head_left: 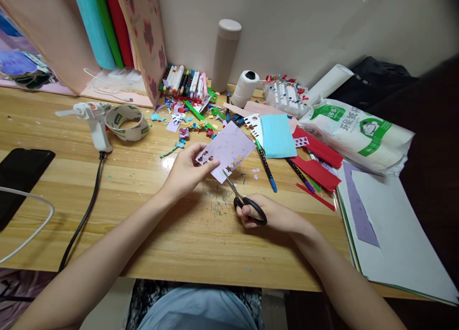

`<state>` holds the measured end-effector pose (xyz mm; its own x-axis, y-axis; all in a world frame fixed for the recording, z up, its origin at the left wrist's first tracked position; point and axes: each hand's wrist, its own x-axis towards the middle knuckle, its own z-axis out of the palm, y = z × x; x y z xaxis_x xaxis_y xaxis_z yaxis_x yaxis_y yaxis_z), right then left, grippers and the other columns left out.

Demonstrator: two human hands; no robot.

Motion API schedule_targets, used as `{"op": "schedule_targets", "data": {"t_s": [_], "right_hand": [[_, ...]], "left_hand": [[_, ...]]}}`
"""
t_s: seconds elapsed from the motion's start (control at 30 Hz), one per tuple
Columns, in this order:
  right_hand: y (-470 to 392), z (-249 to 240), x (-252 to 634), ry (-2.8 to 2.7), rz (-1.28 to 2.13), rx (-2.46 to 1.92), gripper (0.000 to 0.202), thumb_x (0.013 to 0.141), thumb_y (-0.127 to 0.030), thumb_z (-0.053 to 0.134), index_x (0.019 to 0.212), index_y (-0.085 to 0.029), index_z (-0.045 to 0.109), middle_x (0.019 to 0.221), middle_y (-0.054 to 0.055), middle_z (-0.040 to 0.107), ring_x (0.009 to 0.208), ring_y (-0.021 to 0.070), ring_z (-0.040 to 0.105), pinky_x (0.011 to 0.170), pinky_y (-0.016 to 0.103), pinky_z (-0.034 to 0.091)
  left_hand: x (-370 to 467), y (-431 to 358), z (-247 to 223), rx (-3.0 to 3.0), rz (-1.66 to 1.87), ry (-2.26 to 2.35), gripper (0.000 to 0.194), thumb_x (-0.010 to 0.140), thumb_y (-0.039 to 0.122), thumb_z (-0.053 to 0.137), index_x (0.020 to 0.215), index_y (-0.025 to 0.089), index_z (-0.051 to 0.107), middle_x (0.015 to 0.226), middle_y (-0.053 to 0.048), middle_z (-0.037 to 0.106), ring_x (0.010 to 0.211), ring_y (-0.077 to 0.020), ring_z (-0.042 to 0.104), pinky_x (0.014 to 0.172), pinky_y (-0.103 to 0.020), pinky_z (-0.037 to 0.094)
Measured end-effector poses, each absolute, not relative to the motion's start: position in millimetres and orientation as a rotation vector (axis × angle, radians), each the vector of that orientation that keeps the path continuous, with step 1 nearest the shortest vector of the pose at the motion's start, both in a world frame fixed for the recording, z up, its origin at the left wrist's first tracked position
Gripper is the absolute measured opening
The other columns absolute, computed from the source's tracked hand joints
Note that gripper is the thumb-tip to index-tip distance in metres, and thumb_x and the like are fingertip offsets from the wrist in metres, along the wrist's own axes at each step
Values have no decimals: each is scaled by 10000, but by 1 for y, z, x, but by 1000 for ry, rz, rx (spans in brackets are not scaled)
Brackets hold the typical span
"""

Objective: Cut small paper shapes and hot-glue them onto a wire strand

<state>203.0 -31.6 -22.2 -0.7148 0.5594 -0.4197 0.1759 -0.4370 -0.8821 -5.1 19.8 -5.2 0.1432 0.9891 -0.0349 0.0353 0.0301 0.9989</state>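
Purple card point(233, 146) edge meets scissors point(234, 189); left hand point(191, 170) pinches card, right hand point(256, 211) grips handles.

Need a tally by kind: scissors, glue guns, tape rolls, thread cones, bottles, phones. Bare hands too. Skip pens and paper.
Scissors: 1
Glue gun: 1
Tape roll: 1
Thread cone: 1
Bottle: 1
Phone: 1
Hands: 2 (left hand, right hand)
Total: 8
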Motion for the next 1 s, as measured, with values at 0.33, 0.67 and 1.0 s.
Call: {"op": "schedule_targets", "data": {"t_s": [0.33, 0.67, 1.0], "right_hand": [[-33, -20, 199, -1484, 2191, -1012, 558, 717, -686, 557, 655, -145, 432, 566, -35, 388, 474, 66, 360, 444, 206, 236], [-34, -20, 194, -1545, 2037, -934, 589, 764, -742, 403, 721, -155, 428, 534, -23, 443, 471, 81, 349, 470, 219, 246], [-34, -17, 191, -1537, 2029, -932, 606, 745, -765, 386, 711, -161, 418, 523, -28, 441, 459, 75, 315, 456, 213, 218]], "left_hand": [[-5, 20, -10, 1249, 1102, 1175, 300, 649, 291, 714, 879, 145, 588, 845, -30, 634, 753, -165, 588, 681, -275, 461], [4, 12, -4, 1061, 1152, 1046, 414, 640, 257, 735, 1000, 133, 572, 1028, -88, 663, 919, -207, 623, 801, -319, 501], [4, 9, -6, 1007, 1080, 1036, 494, 626, 292, 757, 1045, 111, 568, 1157, -140, 622, 1035, -262, 597, 890, -367, 477]]}}
